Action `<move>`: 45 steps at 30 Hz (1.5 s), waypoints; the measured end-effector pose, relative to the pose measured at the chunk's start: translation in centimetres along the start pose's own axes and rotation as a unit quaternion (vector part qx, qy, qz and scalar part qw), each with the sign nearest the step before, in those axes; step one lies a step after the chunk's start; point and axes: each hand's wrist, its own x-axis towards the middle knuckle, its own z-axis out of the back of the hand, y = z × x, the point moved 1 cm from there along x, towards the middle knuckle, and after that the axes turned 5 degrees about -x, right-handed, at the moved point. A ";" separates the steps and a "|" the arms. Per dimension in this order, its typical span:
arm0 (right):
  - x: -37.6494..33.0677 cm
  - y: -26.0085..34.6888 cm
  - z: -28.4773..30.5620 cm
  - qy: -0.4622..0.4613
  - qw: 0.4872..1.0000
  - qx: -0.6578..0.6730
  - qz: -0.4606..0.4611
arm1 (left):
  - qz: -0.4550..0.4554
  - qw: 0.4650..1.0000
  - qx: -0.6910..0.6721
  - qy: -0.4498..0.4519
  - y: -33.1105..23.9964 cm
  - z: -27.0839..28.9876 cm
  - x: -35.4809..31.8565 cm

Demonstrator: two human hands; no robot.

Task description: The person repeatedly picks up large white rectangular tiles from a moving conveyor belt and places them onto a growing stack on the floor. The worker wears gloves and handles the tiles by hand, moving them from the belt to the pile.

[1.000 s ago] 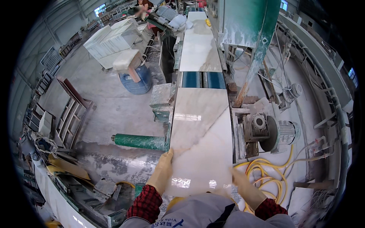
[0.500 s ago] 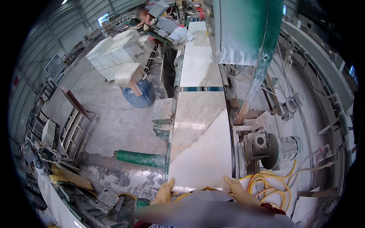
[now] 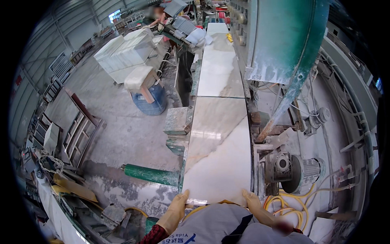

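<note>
Right now I have both hands at the near end of a pale, polished stone slab (image 3: pixel 219 158), which lies flat on a long machine frame (image 3: pixel 195 77) straight ahead of the body. My left hand (image 3: pixel 174 209) is at the slab's near left corner, thumb by the edge, and my right hand (image 3: pixel 256 206) is at the near right corner in much the same pose. Each touches the stone, but most of the fingers are hidden from me, so I cannot tell how tightly either grip is closed. A beige patch covers the slab's far left part, divided from the whiter part by a slanting dark vein. At its far end it meets a second slab (image 3: pixel 219 69), with just a thin dark seam between them. To my left a green roller (image 3: pixel 151 175) sticks out sideways, and farther off stands a blue barrel (image 3: pixel 149 101) near some white blocks (image 3: pixel 126 57). To my right I see a dusty motor (image 3: pixel 311 170) and coils of yellow hose (image 3: pixel 301 217).
</note>
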 end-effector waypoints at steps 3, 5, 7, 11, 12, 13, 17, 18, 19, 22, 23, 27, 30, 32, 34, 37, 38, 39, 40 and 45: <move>1.3 -0.3 -0.1 0.019 0.998 0.061 -0.001 | -0.010 1.000 -0.023 0.018 -0.2 -0.2 1.0; 2.6 -1.0 0.1 0.031 0.996 0.078 0.002 | -0.012 0.999 -0.031 0.027 -0.2 -0.4 1.6; 3.4 -1.6 0.3 0.039 0.994 0.099 0.004 | -0.012 0.999 -0.032 0.030 -0.1 -0.6 1.9; 3.3 -1.7 0.2 0.026 0.993 0.116 -0.017 | 0.002 0.999 -0.037 0.014 -0.4 -1.2 2.0; 3.3 -1.4 0.1 0.014 0.993 0.117 -0.018 | -0.001 0.999 -0.044 0.017 -0.5 -1.3 1.9; 3.1 -1.1 0.0 0.003 0.993 0.118 -0.019 | -0.004 0.999 -0.051 0.019 -0.7 -1.4 1.8; 2.6 0.1 -0.1 0.016 0.983 0.170 -0.070 | -0.002 0.999 -0.019 0.043 -1.3 -1.3 1.5; 2.5 0.3 -0.1 0.026 0.969 0.228 -0.085 | -0.001 0.999 -0.026 0.034 -1.3 -1.4 1.6; 2.1 0.5 -0.1 0.060 0.945 0.312 -0.074 | -0.003 0.999 -0.033 0.027 -1.3 -1.5 1.8; 1.0 1.0 -0.1 0.085 0.891 0.438 -0.081 | 0.009 0.997 -0.073 -0.007 -1.3 -1.8 2.5; 0.5 1.2 -0.2 0.143 0.858 0.483 -0.097 | 0.013 0.998 -0.061 -0.013 -1.2 -1.8 2.8; -1.9 0.7 0.1 0.219 0.836 0.469 -0.185 | 0.002 0.999 -0.043 -0.010 -1.4 -2.2 3.4; -2.4 0.4 -0.5 0.227 0.845 0.452 -0.173 | 0.007 0.999 -0.043 -0.024 -2.1 -2.9 3.4; -2.4 0.5 -1.0 0.223 0.837 0.474 -0.158 | 0.015 0.998 -0.050 -0.031 -2.7 -3.3 2.9; -2.7 1.0 -1.1 0.226 0.850 0.455 -0.138 | 0.026 0.997 -0.068 -0.034 -3.2 -3.1 1.7; -4.3 2.3 0.4 0.243 0.900 0.349 -0.099 | -0.019 0.966 -0.223 0.129 -2.6 -0.8 -2.0; -5.0 3.0 1.3 0.253 0.918 0.296 -0.076 | -0.040 0.973 -0.187 0.130 -1.9 1.0 -4.3; -6.0 3.4 2.3 0.268 0.930 0.245 -0.053 | -0.007 0.982 -0.173 0.080 -1.3 2.2 -5.4; -6.8 3.9 3.0 0.279 0.946 0.164 -0.021 | 0.016 0.986 -0.161 0.042 -0.5 3.5 -6.5; -7.6 3.9 1.7 0.250 0.941 0.217 -0.070 | 0.026 0.987 -0.158 0.012 4.5 7.4 -7.6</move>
